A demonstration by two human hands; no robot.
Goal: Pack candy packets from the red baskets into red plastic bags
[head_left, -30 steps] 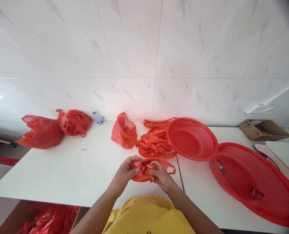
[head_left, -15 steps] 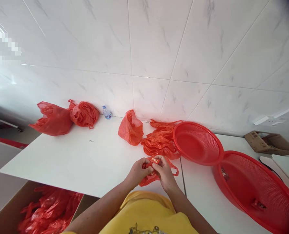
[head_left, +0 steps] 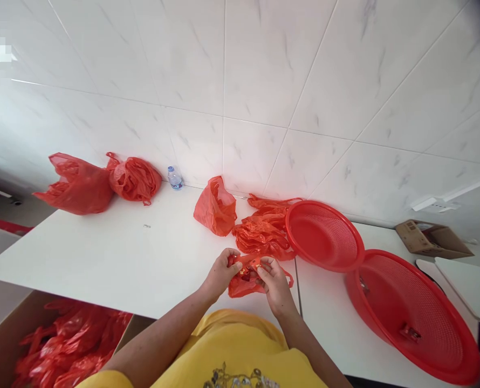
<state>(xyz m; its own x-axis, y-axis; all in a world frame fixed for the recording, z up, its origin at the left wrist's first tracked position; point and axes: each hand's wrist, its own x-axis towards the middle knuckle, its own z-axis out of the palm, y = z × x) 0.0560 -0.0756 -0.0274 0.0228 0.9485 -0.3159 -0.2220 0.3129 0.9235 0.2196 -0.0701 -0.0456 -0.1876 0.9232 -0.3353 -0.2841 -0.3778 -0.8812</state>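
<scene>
Both of my hands work a small red plastic bag (head_left: 242,283) just above the white table (head_left: 114,258) near its front edge. My left hand (head_left: 219,272) pinches the bag's left upper edge. My right hand (head_left: 273,280) pinches the right edge, fingers curled. Small red packets with yellow print show inside the bag's mouth, between my fingers. Behind the bag lies a heap of flat red bags (head_left: 264,234).
A puffed red bag (head_left: 214,207) stands behind my hands. Two full red bags (head_left: 78,186) and a small water bottle (head_left: 175,178) sit at the back left. Two red mesh baskets (head_left: 324,234) (head_left: 422,312) lie right; the large one holds small packets. A carton of red bags (head_left: 62,345) stands below left.
The view has shifted slightly. My hands have stayed on the small bag, my fingers moving along its mouth; the packet with yellow print now sits lower inside.
</scene>
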